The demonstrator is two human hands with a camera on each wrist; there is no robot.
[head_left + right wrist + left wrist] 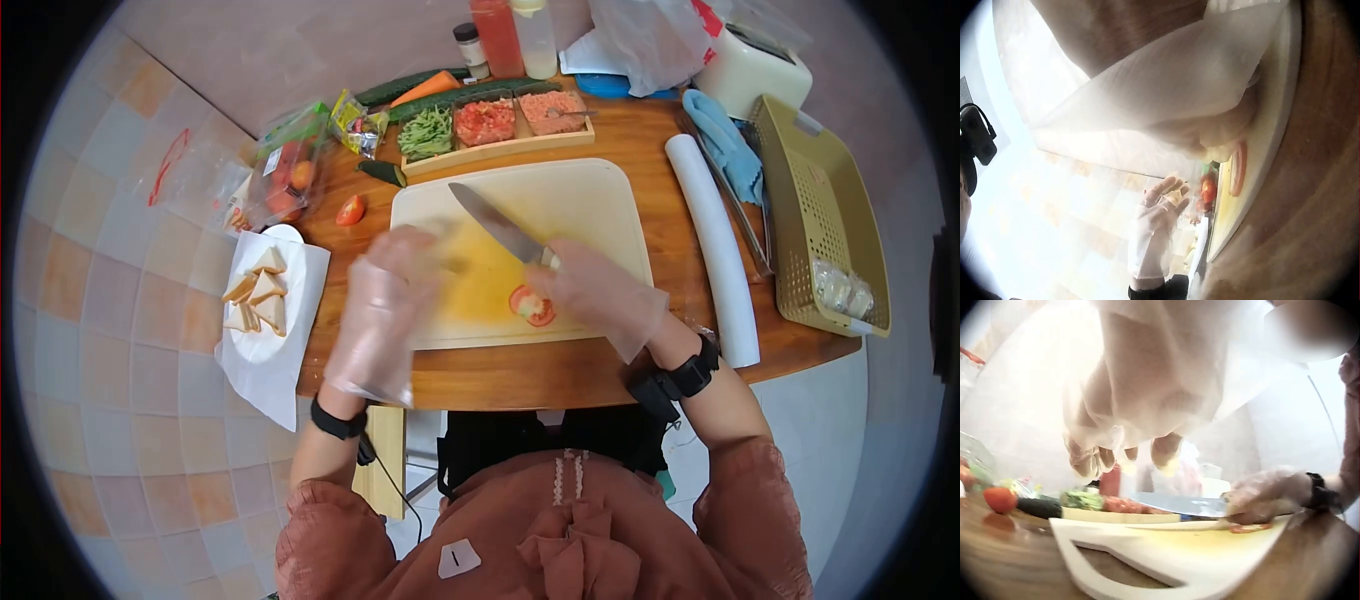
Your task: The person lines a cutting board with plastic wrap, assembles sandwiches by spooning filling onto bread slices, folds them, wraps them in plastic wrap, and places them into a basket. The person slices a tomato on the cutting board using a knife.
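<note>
My right hand (600,285), in a clear plastic glove, grips a kitchen knife (497,226) by its handle. The blade lies low over the white cutting board (600,190) and points away to the left. Close below that hand a tomato slice (532,306) lies on the board, whose middle is stained yellow. My gloved left hand (385,290) hovers above the board's left part, blurred in the head view. Its fingers (1166,450) hang loosely bent in the left wrist view, with no object visible among them.
Behind the board a wooden tray (500,152) holds cucumber strips and two pinkish chopped fillings. A tomato wedge (350,210) and a cucumber end (382,173) lie left. Sandwich triangles (262,290) sit on a white plate. At right are a white roll (712,250) and a basket (820,200).
</note>
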